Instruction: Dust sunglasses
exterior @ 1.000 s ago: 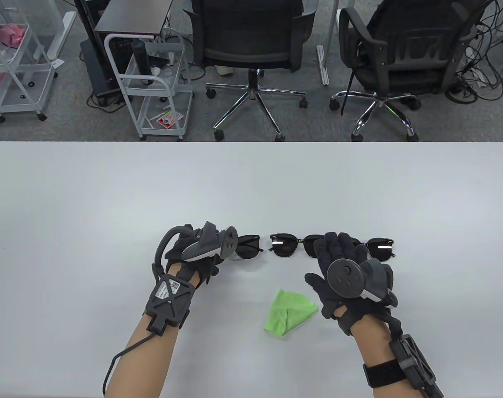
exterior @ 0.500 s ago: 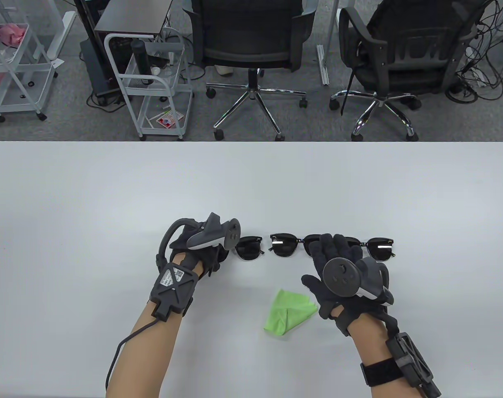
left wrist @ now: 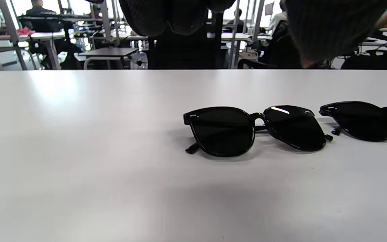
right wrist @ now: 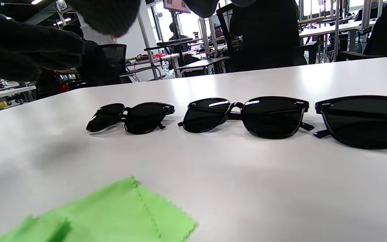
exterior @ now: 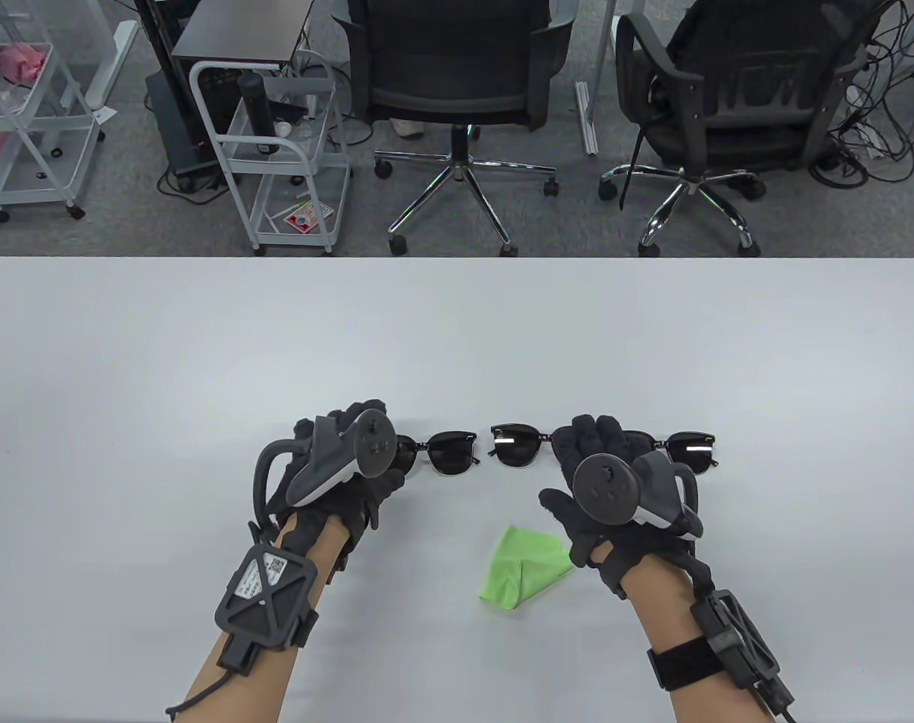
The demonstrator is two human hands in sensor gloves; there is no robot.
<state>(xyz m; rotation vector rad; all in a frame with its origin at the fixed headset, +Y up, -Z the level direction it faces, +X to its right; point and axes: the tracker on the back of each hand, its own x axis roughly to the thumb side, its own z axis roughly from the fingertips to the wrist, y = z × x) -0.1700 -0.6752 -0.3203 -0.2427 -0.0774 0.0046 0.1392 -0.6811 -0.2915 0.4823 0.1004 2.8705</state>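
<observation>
White tabletop point(exterior: 457, 331): three black sunglasses lie in a row, green cloth point(exterior: 528, 566) nearer. Left hand point(exterior: 336, 467) has drawn back off the left pair point(left wrist: 254, 130), right hand point(exterior: 615, 482) too (both spread, holding nothing), so dusting hasn't begun. No legible writing.

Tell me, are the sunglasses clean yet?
Not yet, it seems. Nothing shows any wiping done. Three black plastic sunglasses lie in a row on the white table: left pair, middle pair, right pair. The folded green cleaning cloth lies untouched. The left hand and right hand hover, holding nothing. Left to do: grab the cloth and dust each pair.
</observation>
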